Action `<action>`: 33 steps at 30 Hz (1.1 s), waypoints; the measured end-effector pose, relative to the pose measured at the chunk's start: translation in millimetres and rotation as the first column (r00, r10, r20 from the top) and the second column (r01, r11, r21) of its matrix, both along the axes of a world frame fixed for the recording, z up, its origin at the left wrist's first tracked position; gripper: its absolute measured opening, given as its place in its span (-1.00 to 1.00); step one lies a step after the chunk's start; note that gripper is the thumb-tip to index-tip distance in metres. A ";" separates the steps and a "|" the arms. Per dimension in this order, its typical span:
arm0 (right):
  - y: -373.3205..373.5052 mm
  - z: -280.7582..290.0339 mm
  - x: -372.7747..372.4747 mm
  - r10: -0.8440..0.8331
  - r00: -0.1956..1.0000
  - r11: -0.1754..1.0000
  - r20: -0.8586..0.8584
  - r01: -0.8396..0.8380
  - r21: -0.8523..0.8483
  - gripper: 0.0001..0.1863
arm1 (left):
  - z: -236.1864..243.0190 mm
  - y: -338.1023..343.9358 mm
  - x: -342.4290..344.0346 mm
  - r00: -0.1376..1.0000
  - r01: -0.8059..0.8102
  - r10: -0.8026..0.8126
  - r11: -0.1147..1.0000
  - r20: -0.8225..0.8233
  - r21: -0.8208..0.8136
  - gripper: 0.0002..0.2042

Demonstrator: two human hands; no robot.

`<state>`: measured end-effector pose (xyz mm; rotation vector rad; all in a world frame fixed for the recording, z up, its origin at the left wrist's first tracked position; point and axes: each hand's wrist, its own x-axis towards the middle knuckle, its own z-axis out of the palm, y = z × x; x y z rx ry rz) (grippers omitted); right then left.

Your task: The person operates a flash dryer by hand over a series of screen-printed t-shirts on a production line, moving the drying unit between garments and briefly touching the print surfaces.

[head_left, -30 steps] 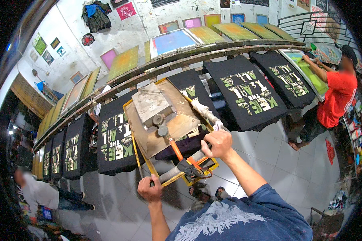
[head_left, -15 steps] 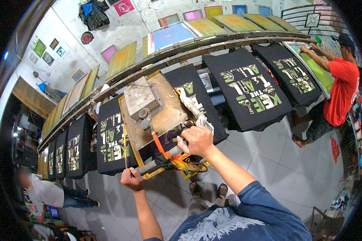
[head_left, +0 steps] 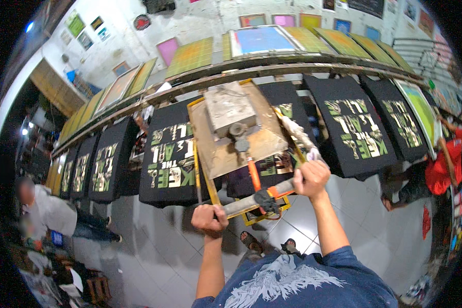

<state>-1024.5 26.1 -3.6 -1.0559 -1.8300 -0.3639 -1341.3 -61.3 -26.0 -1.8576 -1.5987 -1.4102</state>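
Left hand (head_left: 210,218): fingers curled around the left end of a grey bar (head_left: 241,206). Right hand (head_left: 312,178): fist wrapped on the bar's other end, the far fingertips hidden. If one side pulls harder, the load could slew.

Midway along the bar, a black-wrapped bundle (head_left: 266,199); an orange hose (head_left: 253,175) runs from it up to a dark fitting (head_left: 239,141). A tug or twist there could strain the joint.

Beyond: a yellow frame (head_left: 208,186) carrying a tan metal panel (head_left: 205,128) with a grey box (head_left: 228,110) on top. It sits over a printed black shirt (head_left: 285,92); the gap beneath can't be told. Looks like a heater, so dwelling too long or riding too low might scorch cloth or smear print. White wrapping (head_left: 295,131) along the right side could singe if heat reaches it.

The frame's left edge overlaps the view of the next shirt (head_left: 172,118); a sideways swing might catch its hem. Sandalled feet (head_left: 250,240) stand near the lower frame: stubbing risk.
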 end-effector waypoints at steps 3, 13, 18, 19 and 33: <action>-0.1 -4.6 -3.2 0.009 1.000 1.000 -0.017 -0.009 -0.024 -0.85 | -2.9 1.3 -6.7 0.997 0.075 -0.075 0.996 -0.007 0.044 -0.84; -2.7 -1.9 -15.6 -0.081 0.995 0.997 -0.053 0.081 -0.012 -0.70 | 6.5 -0.1 -24.1 0.931 0.352 -0.355 0.935 0.085 0.042 -0.87; -3.5 -12.7 -15.1 -0.162 0.983 0.987 -0.091 0.163 0.009 -0.63 | 10.3 1.6 -30.1 0.902 0.426 -0.429 0.903 0.055 0.047 -0.87; -3.8 -14.0 -18.1 -0.177 0.978 0.984 -0.112 0.179 0.007 -0.61 | 9.1 1.4 -32.9 0.898 0.435 -0.437 0.900 0.054 0.036 -0.86; -9.6 -13.2 -20.9 -0.183 0.975 0.983 -0.128 0.181 -0.031 -0.53 | -4.2 2.0 -34.2 0.887 0.451 -0.454 0.891 0.080 0.052 -0.85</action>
